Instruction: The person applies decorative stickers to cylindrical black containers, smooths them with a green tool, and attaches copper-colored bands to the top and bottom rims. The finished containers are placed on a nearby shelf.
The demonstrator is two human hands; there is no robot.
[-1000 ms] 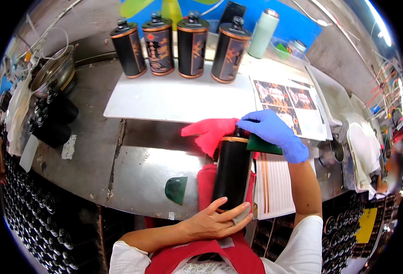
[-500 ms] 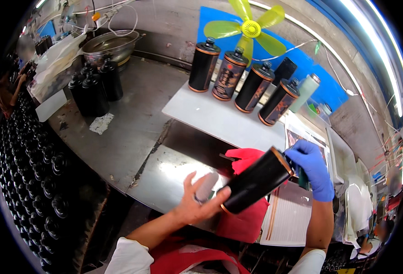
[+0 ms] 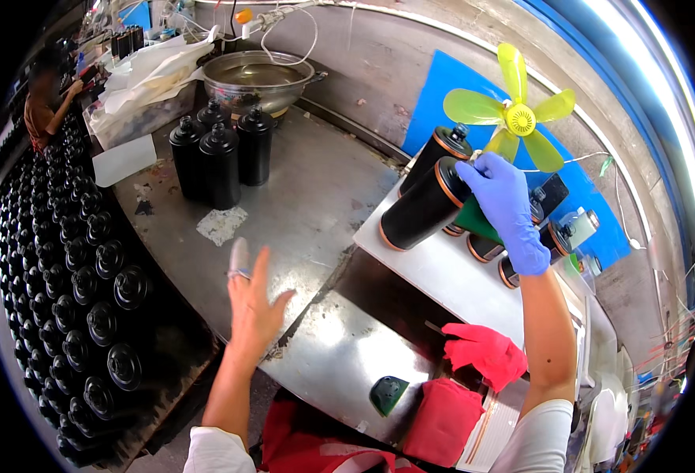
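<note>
Up from over the red cloths, one black bottle (image 3: 422, 209) is now coming to the left end of the white board (image 3: 473, 296), and the left hand (image 3: 254, 303) is letting go of it and moving off to the left. The bottle is leaning, and I cannot tell whether its bottom is touching the board. One right hand (image 3: 505, 189), in one blue glove, is pinching the top of the bottle in a tight grip. One green pad (image 3: 477, 221) is poking out under that hand. The left hand's grip is spreading wide and holding nothing, over the worktop (image 3: 308, 209).

Four more bottles (image 3: 434, 154) are standing in a row on the board, some partly hiding behind the glove and the held bottle. Near the person, two red cloths (image 3: 485, 352) are lying close together, and one green piece (image 3: 388, 392) is resting just beside them.

Farther left, four plain black bottles (image 3: 220, 162) are standing in a bunch, near one metal bowl (image 3: 284, 94). One yellow-green fan (image 3: 521, 120) is showing five blades. Lots of black bottle tops (image 3: 131, 285), too many to count, are crowding the far left.
</note>
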